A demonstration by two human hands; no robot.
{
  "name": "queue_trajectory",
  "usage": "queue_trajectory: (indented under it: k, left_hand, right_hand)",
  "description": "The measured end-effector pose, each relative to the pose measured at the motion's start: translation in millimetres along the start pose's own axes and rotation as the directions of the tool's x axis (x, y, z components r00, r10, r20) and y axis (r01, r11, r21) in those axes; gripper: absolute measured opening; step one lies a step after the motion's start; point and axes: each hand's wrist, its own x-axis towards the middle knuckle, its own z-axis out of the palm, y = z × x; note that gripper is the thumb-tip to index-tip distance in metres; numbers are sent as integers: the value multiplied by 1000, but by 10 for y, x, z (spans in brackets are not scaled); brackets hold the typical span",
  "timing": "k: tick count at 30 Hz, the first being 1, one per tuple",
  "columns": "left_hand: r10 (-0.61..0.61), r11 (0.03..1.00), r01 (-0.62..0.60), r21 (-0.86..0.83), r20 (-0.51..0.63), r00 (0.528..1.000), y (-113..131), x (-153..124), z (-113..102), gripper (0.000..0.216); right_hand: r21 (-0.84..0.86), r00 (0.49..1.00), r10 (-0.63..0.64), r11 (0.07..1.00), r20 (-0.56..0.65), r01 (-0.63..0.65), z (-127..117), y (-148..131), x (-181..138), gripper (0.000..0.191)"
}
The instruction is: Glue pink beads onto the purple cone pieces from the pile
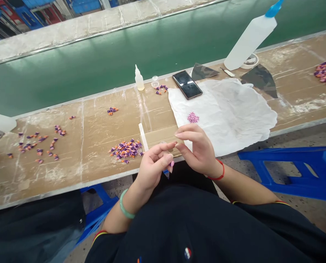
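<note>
My left hand [156, 162], with a green bangle at the wrist, is closed on a small pink and purple clay piece [172, 164] held between thumb and curled fingers. Its index finger points out to the right. My right hand [197, 148], wearing a red cord, meets that fingertip with thumb and forefinger curved together; anything tiny between them is too small to make out. Just beyond my right hand, a little heap of pink bits [192, 117] rests on a white sheet [228, 109]. Left of my hands lies a pile of purple, orange and pink pieces [126, 149].
A white strip [143, 137] lies by the pile. Farther back are a dropper bottle [139, 78], a phone [187, 84], a tape roll [249, 61] and a large white bottle [249, 42]. Blue stools [291, 171] stand below the table edge. Someone's dark clothing [37, 223] shows at left.
</note>
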Motion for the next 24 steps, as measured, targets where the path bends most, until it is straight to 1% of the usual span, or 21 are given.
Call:
queue_trajectory:
  k: [2, 4, 5, 6, 7, 8, 9, 11, 12, 14, 16, 18, 20, 21, 22, 24]
  left_hand:
    - [-54, 997, 54, -47, -9, 998, 12, 9, -1, 34]
    - [-97, 993, 95, -65, -24, 995, 21, 21, 1, 32]
    - [-106, 993, 104, -62, -30, 994, 26, 28, 5, 32]
    - [-101, 994, 99, -49, -36, 994, 33, 36, 11, 31]
    - [-82, 996, 81, -23, -44, 996, 41, 43, 19, 31]
    - [-45, 999, 46, 22, -54, 998, 52, 49, 28, 31]
    - [6, 996, 0, 88, -68, 998, 66, 53, 38, 30]
    - [132, 957, -103, 270, -92, 987, 98, 54, 59, 26]
    - [199, 917, -150, 370, -97, 975, 114, 52, 69, 23]
    - [311, 811, -215, 545, -89, 946, 140, 47, 87, 17]
    - [399, 700, -262, 665, -61, 915, 150, 45, 104, 13]
    - [478, 597, -304, 742, -24, 878, 144, 50, 114, 11]
    - [532, 532, -332, 779, -3, 847, 135, 58, 114, 11]
    - [532, 537, -331, 776, -7, 847, 134, 61, 110, 11]
    - [509, 572, -320, 755, -21, 861, 138, 63, 104, 11]
    - [402, 697, -269, 665, -52, 914, 166, 64, 88, 11]
  right_hand:
    - [-12, 998, -34, 999, 49, 35, -26, 7, -8, 24]
    - [9, 999, -6, 1000, 53, 6, -28, -8, -25, 20]
    - [49, 998, 44, 998, 38, -46, -18, -25, -38, 18]
    - [117, 992, 122, 985, 27, -125, -1, -46, -52, 15]
    - [213, 975, 219, 952, 31, -220, 20, -71, -66, 11]
    - [323, 945, 324, 890, 53, -323, 45, -97, -77, 9]
    - [427, 902, 422, 802, 89, -417, 70, -123, -86, 7]
    - [571, 811, 563, 616, 162, -542, 116, -170, -89, 10]
    - [611, 773, 606, 544, 186, -574, 136, -189, -86, 13]
    - [659, 714, 665, 440, 218, -611, 168, -217, -79, 18]
    - [692, 671, 701, 359, 243, -626, 195, -235, -79, 19]
    - [707, 637, 726, 306, 260, -638, 214, -242, -87, 18]
    - [703, 630, 733, 306, 257, -642, 211, -239, -85, 15]
    - [691, 644, 725, 335, 245, -640, 195, -234, -74, 13]
    - [666, 669, 707, 386, 231, -638, 168, -227, -54, 11]
    - [557, 741, 635, 543, 216, -628, 84, -215, 14, 8]
